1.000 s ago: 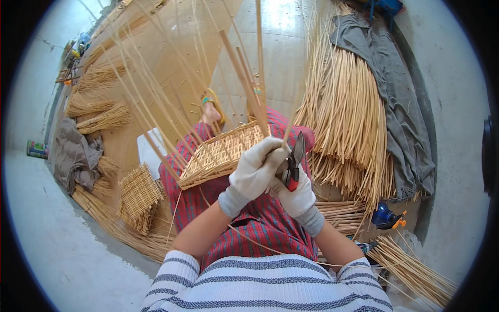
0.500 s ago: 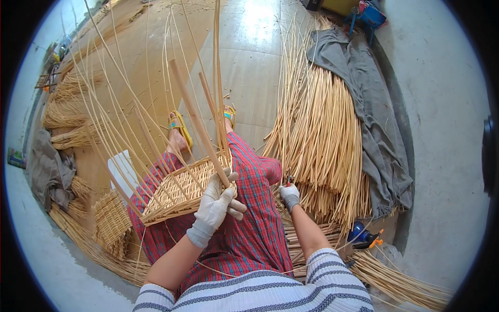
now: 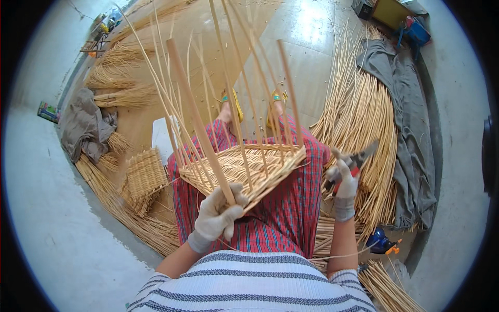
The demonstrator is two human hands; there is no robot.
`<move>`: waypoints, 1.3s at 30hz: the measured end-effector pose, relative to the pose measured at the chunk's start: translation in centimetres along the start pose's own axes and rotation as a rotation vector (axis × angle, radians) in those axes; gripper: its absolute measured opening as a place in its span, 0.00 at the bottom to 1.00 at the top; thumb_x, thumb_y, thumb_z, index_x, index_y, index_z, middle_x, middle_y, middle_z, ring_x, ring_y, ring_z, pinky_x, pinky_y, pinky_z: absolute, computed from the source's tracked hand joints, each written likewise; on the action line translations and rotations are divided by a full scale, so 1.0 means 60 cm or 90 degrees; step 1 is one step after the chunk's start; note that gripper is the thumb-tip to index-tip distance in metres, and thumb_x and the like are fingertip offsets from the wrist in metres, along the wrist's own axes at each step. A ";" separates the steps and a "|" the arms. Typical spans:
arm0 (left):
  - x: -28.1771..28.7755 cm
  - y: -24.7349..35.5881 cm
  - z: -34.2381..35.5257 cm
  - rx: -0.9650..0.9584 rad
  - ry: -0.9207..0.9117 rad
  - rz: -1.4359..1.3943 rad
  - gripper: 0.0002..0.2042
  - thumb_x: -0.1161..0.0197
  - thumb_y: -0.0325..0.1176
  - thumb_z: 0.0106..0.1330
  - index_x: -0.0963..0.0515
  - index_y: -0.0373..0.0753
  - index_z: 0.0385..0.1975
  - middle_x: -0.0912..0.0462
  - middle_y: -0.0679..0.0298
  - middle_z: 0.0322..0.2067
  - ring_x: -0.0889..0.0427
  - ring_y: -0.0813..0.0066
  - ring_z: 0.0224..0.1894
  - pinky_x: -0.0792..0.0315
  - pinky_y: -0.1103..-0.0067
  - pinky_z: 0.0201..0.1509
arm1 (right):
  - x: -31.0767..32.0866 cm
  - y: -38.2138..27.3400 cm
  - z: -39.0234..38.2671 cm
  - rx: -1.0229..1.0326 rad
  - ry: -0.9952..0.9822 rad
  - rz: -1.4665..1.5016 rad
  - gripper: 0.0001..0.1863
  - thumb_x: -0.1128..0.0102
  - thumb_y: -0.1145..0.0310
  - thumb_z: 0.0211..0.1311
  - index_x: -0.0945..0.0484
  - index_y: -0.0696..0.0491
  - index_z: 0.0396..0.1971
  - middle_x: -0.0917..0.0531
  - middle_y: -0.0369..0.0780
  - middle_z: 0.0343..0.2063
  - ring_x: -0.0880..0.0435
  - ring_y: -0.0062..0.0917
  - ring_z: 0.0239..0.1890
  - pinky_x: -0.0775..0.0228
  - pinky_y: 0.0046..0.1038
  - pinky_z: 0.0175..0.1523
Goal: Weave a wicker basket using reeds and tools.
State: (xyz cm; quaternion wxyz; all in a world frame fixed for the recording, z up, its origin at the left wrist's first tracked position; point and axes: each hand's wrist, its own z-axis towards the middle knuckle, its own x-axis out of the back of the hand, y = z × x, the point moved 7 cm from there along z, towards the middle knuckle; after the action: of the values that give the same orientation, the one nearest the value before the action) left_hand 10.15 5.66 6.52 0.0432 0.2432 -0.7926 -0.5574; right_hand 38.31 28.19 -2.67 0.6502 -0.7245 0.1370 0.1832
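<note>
A partly woven wicker basket (image 3: 228,161) rests tilted across my lap, on red plaid cloth. Thin upright canes and a few thicker corner rods rise from its edge. My left hand (image 3: 215,216), in a pale work glove, grips the near corner, with fingers round the foot of a thick rod (image 3: 191,104). To the right of the basket, my gloved right hand (image 3: 345,184) is raised and closed round red-handled pruning shears (image 3: 366,155). The blades point up and away, clear of the basket. Motion blurs the fingers of this hand a little.
A large bundle of canes (image 3: 364,135) lies at right, partly under grey cloth (image 3: 408,135). A small woven piece (image 3: 143,182) and a white board (image 3: 163,140) sit at left. More cane bundles (image 3: 122,93) line the left wall. A blue bottle (image 3: 379,240) stands near right.
My right hand has come up from beside the cane bundle with the shears. The basket has turned, its far right corner now raised, and my left hand still holds its near corner.
</note>
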 end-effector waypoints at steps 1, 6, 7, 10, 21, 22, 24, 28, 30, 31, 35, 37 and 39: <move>-0.005 -0.009 -0.023 -0.001 -0.062 -0.042 0.24 0.41 0.16 0.63 0.33 0.31 0.60 0.18 0.57 0.42 0.25 0.86 0.15 0.34 0.90 0.10 | -0.024 -0.008 -0.002 -0.032 -0.004 -0.023 0.06 0.44 0.73 0.66 0.26 0.55 0.41 0.16 0.38 0.26 0.24 0.19 0.14 0.28 0.23 0.21; 0.036 -0.012 -0.041 -0.148 -0.194 -0.043 0.21 0.36 0.13 0.56 0.24 0.31 0.52 0.17 0.59 0.36 0.19 0.78 0.26 0.23 0.83 0.28 | -0.107 -0.040 -0.043 -0.100 -0.226 -0.218 0.07 0.46 0.71 0.67 0.25 0.58 0.40 0.19 0.36 0.19 0.23 0.19 0.17 0.32 0.20 0.24; 0.062 -0.010 -0.026 -0.146 -0.171 -0.047 0.19 0.35 0.15 0.55 0.22 0.31 0.49 0.18 0.61 0.35 0.18 0.75 0.31 0.23 0.80 0.35 | -0.105 -0.051 -0.053 -0.061 -0.203 -0.212 0.08 0.46 0.71 0.67 0.25 0.58 0.40 0.19 0.35 0.19 0.23 0.19 0.18 0.34 0.19 0.23; 0.142 -0.014 0.024 -0.149 0.021 0.042 0.16 0.40 0.27 0.66 0.25 0.31 0.52 0.16 0.59 0.39 0.29 0.86 0.14 0.35 0.90 0.17 | -0.098 -0.034 -0.084 -0.059 -0.146 -0.149 0.12 0.49 0.72 0.68 0.28 0.60 0.49 0.16 0.45 0.38 0.21 0.21 0.21 0.28 0.22 0.27; 0.136 -0.016 0.006 -0.419 0.337 0.385 0.15 0.44 0.26 0.70 0.28 0.36 0.56 0.17 0.60 0.40 0.19 0.72 0.34 0.24 0.76 0.38 | -0.129 0.076 -0.136 -0.052 -0.202 -0.091 0.11 0.50 0.73 0.69 0.30 0.56 0.49 0.17 0.46 0.34 0.21 0.23 0.22 0.29 0.23 0.31; 0.101 -0.004 -0.006 -0.529 0.341 0.535 0.16 0.42 0.27 0.69 0.27 0.37 0.57 0.17 0.61 0.40 0.18 0.67 0.34 0.23 0.74 0.38 | -0.129 0.076 -0.133 -0.057 -0.183 -0.130 0.13 0.50 0.73 0.69 0.30 0.57 0.51 0.18 0.42 0.27 0.21 0.22 0.22 0.31 0.22 0.31; 0.000 -0.053 0.022 -0.497 -0.066 0.755 0.19 0.43 0.32 0.65 0.25 0.44 0.56 0.18 0.60 0.46 0.18 0.61 0.43 0.24 0.68 0.48 | -0.142 0.072 -0.129 -0.066 -0.218 -0.179 0.14 0.51 0.73 0.69 0.30 0.58 0.52 0.18 0.41 0.25 0.21 0.21 0.22 0.31 0.22 0.31; -0.065 -0.091 0.051 -0.592 -0.137 0.886 0.20 0.46 0.34 0.65 0.27 0.47 0.58 0.28 0.50 0.59 0.19 0.59 0.47 0.26 0.66 0.48 | -0.162 0.067 -0.118 -0.057 -0.198 -0.217 0.16 0.51 0.73 0.69 0.30 0.61 0.54 0.21 0.38 0.21 0.23 0.19 0.22 0.32 0.20 0.30; -0.055 -0.099 0.074 -0.505 -0.112 0.767 0.18 0.44 0.36 0.65 0.25 0.46 0.55 0.26 0.50 0.58 0.18 0.58 0.44 0.25 0.67 0.45 | -0.171 0.068 -0.114 -0.065 -0.189 -0.227 0.16 0.51 0.74 0.68 0.29 0.61 0.54 0.21 0.37 0.20 0.23 0.19 0.22 0.32 0.20 0.30; -0.049 -0.101 0.076 -0.488 -0.118 0.727 0.15 0.42 0.36 0.63 0.23 0.47 0.50 0.23 0.53 0.54 0.18 0.59 0.42 0.24 0.67 0.44 | -0.172 0.067 -0.114 -0.066 -0.173 -0.260 0.17 0.47 0.75 0.66 0.29 0.61 0.53 0.20 0.38 0.25 0.23 0.19 0.24 0.31 0.21 0.32; -0.045 -0.086 0.034 -0.653 -0.247 0.759 0.11 0.40 0.34 0.59 0.20 0.45 0.42 0.18 0.65 0.46 0.17 0.64 0.41 0.22 0.71 0.44 | -0.207 0.010 -0.139 0.310 -0.169 -0.631 0.24 0.35 0.77 0.55 0.27 0.55 0.54 0.23 0.41 0.45 0.21 0.23 0.33 0.28 0.22 0.34; -0.025 -0.065 0.002 -0.694 -0.235 0.709 0.12 0.41 0.33 0.59 0.19 0.46 0.42 0.17 0.66 0.44 0.16 0.68 0.44 0.21 0.73 0.46 | -0.210 -0.011 -0.163 0.393 -0.122 -0.824 0.34 0.26 0.71 0.45 0.27 0.49 0.57 0.30 0.41 0.53 0.22 0.30 0.44 0.27 0.30 0.45; -0.007 -0.048 -0.006 -0.669 -0.203 0.661 0.13 0.40 0.31 0.57 0.18 0.46 0.42 0.16 0.65 0.43 0.16 0.67 0.43 0.21 0.72 0.45 | -0.233 0.002 -0.187 0.464 -0.195 -1.119 0.41 0.22 0.64 0.41 0.28 0.46 0.60 0.28 0.40 0.50 0.26 0.37 0.52 0.35 0.40 0.58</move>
State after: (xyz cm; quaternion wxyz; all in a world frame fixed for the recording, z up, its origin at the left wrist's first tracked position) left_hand 11.59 4.78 4.13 0.2958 -0.2978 -0.4318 -0.7984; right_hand 26.72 16.52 4.42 0.7510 -0.2904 -0.4925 -0.3303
